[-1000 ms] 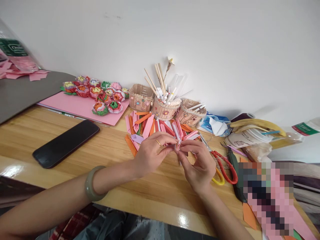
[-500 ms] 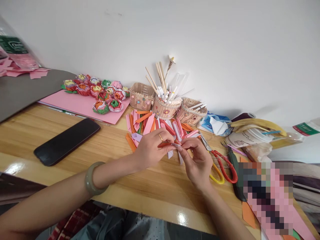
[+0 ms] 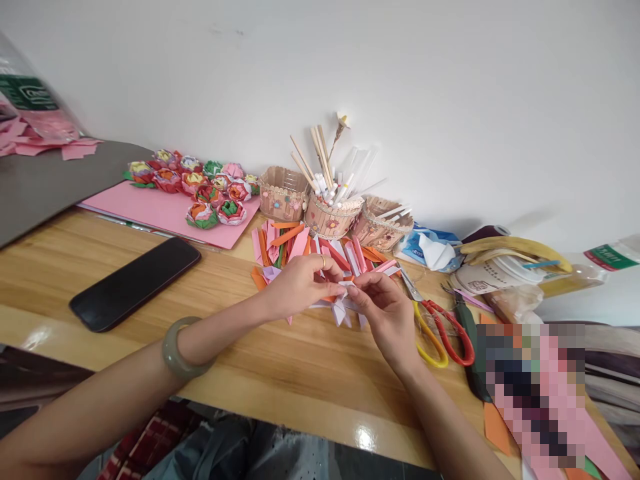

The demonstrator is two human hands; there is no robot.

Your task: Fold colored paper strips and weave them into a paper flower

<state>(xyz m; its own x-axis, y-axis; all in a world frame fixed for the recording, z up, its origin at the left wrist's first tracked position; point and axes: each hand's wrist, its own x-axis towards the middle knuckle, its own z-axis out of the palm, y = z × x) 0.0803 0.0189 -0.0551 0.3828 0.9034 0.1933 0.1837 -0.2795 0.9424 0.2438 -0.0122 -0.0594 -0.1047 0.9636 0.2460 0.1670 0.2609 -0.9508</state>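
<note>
My left hand (image 3: pixel 303 287), with a ring on one finger, pinches a small piece of pale folded paper (image 3: pixel 346 285). From the other side my right hand (image 3: pixel 387 310) grips the same piece between thumb and fingers. Part of the piece is hidden by the fingertips. Just behind and beneath both hands lies a pile of folded paper strips (image 3: pixel 295 243) in pink, orange, red, white and lilac. Close to my right hand rest scissors (image 3: pixel 453 337) with red and yellow handles.
Folded paper flowers (image 3: pixel 194 181) sit on pink paper sheets (image 3: pixel 125 203). A black phone (image 3: pixel 135 283) lies at left. Decorated baskets (image 3: pixel 284 193) with sticks stand by the wall. At right are a tissue pack (image 3: pixel 425 247), a cup (image 3: pixel 493 275), a banana peel (image 3: pixel 520 248) and dark-handled pliers (image 3: pixel 473 347).
Both hands have shifted slightly left, still together. The pale folded paper now shows more between the fingertips, and the left forearm with its bangle has moved a little left.
</note>
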